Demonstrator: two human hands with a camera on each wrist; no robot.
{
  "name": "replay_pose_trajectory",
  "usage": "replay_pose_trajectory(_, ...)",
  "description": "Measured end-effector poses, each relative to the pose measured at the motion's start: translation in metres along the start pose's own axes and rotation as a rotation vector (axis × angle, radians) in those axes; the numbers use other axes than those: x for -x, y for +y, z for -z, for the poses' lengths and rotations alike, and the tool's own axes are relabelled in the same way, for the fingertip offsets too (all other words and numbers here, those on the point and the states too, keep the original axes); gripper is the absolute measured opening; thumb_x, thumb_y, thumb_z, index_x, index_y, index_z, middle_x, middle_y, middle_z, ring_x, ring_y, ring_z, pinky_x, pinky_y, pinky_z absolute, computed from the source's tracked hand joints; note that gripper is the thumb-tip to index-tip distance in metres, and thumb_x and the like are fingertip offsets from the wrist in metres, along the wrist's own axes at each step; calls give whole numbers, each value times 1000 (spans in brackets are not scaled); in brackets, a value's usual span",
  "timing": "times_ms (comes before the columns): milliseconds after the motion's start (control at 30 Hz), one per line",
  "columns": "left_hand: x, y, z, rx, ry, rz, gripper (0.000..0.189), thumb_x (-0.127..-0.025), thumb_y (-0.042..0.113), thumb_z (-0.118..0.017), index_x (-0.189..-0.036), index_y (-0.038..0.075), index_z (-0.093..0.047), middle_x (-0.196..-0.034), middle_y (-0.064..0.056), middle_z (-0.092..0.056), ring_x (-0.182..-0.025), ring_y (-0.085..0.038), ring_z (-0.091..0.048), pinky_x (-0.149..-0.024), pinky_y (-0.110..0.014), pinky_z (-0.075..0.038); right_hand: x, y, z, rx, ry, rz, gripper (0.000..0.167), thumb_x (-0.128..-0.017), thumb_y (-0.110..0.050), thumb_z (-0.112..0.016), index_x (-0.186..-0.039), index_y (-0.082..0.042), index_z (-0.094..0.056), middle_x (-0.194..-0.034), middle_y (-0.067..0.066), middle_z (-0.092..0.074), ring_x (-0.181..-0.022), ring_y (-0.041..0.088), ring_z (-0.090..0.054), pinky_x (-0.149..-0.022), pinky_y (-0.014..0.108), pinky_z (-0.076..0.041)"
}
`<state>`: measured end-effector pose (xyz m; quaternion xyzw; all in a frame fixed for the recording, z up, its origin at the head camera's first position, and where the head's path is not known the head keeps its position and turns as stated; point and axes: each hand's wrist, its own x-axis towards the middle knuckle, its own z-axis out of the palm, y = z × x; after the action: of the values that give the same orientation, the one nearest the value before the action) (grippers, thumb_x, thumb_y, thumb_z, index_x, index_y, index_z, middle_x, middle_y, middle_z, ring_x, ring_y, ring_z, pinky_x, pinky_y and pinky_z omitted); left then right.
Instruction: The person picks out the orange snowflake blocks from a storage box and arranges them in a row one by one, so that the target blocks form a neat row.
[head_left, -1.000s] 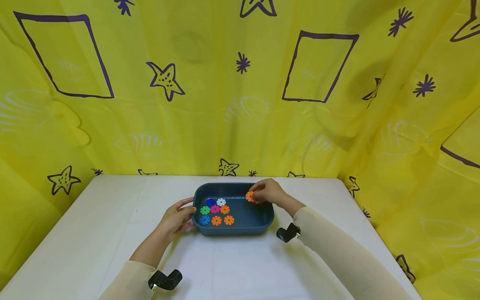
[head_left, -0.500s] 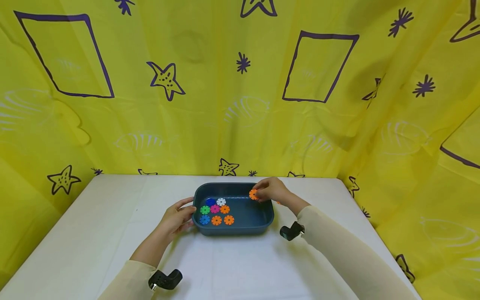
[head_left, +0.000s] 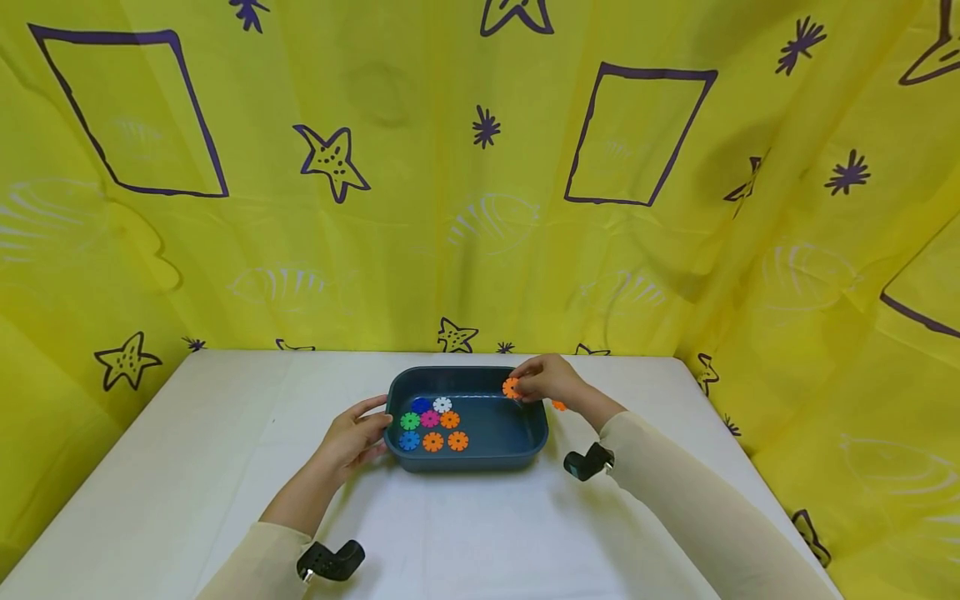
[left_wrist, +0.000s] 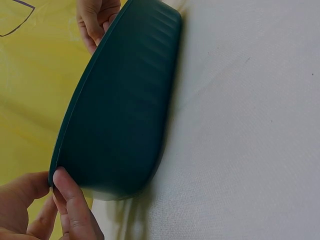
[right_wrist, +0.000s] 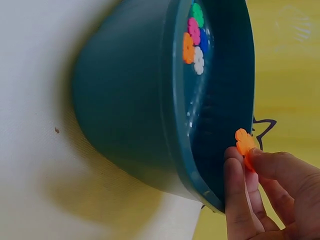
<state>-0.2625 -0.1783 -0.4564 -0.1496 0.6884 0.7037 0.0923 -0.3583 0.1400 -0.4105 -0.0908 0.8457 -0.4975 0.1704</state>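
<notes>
A dark teal rectangular tub [head_left: 487, 462] stands on the white table. My left hand [head_left: 356, 435] grips its left rim, thumb and fingers on either side of the wall, as the left wrist view also shows. Over the tub's far right corner, my right hand [head_left: 550, 380] pinches an orange notched disc [right_wrist: 244, 143] between thumb and fingers. On the tub's floor, toward the left, lie several more notched discs: a white one [head_left: 442, 404], a green one [head_left: 410, 421], a pink one [head_left: 430, 418], blue ones and orange ones [head_left: 458, 441].
Another orange disc [head_left: 559, 405] lies outside the tub on its right, partly hidden by my right wrist. The white table [head_left: 480, 533] extends around the tub. A yellow patterned curtain [head_left: 420, 250] hangs behind the table and along the sides.
My right hand has moved slightly right with the orange disc, toward the tub's far right corner. The orange disc outside the tub has come into view. My left hand has stayed put.
</notes>
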Motion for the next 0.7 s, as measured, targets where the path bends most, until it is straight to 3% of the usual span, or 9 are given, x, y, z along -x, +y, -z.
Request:
replay_pose_trajectory(367, 2, 1, 0, 8, 3, 9, 47, -97, 12, -59, -143, 9, -48, -120, -16, -63, -80, -8, -65, -65, -22, -56, 1, 3, 6, -49, -8, -4, 29, -90, 1, -64, -118, 10, -64, -105, 21, -70, -92, 34, -71, -82, 41, -58)
replay_pose_trajectory(700, 2, 1, 0, 8, 9, 21, 48, -97, 13, -60, -143, 9, -48, -120, -16, -63, -79, -9, -65, -65, -22, -56, -2, 7, 12, -69, 23, -8, 30, -90, 0, -65, -118, 10, -64, -104, 20, -71, -83, 25, -72, -79, 38, -59)
